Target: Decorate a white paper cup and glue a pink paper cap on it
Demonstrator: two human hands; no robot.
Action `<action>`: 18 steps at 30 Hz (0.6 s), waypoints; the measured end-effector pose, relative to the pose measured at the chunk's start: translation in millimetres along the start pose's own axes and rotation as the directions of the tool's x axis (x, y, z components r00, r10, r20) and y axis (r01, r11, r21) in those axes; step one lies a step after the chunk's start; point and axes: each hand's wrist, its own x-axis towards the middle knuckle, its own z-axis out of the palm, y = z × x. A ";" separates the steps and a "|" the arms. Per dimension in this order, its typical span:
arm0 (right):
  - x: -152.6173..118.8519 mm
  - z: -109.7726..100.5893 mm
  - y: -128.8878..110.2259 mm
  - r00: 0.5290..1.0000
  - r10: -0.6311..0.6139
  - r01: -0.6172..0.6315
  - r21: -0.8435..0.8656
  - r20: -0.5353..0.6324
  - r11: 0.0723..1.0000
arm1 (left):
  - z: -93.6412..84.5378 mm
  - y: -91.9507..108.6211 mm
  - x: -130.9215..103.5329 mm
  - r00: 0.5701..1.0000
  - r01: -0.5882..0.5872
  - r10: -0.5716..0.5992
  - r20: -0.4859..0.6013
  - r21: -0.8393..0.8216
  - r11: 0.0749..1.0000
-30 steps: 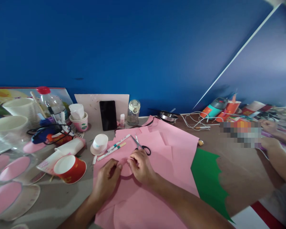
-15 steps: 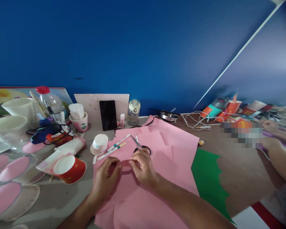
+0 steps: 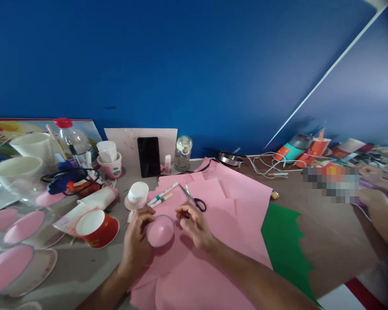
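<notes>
A small pink paper disc with a dark outline faces up over the pink sheets. My left hand holds the disc by its left edge. Just right of the disc, my right hand has its fingers curled with the fingertips apart, and nothing shows between them. Black-handled scissors lie beyond my right hand. Two white markers rest on the paper, near an upturned white cup.
At the left are a red paper cup, stacked white cups and cups topped with pink discs. A phone and glass jar stand behind. Green paper lies right, near another person's arm.
The pink disc has turned from nearly edge-on to face up. My right hand has let go of it and moved slightly away, while my left hand keeps hold.
</notes>
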 end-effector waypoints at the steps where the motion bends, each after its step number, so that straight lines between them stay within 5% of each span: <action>1: 1.4 1.0 2.4 0.993 0.111 -0.114 0.116 0.030 0.987 | 0.0 -0.9 -0.2 1.000 -0.006 0.006 0.003 0.006 1.000; 4: 4.6 5.0 5.4 0.950 0.290 -0.312 0.324 0.115 0.893 | 0.1 -3.2 -1.1 0.998 -0.057 0.057 0.005 0.041 0.997; 9: 6.5 11.4 -1.3 0.889 0.429 -0.450 0.487 0.161 0.749 | 2.3 -3.1 -1.9 0.997 -0.072 0.072 0.027 0.013 0.997; 13: 8.1 11.8 -3.4 0.868 0.484 -0.451 0.592 0.116 0.668 | 3.6 1.5 1.1 0.984 0.180 -0.181 -0.005 -0.085 0.980; 18: 12.3 9.4 1.0 0.860 0.509 -0.416 0.628 0.037 0.657 | 4.8 6.4 4.9 0.881 0.474 -0.454 0.136 -0.238 0.848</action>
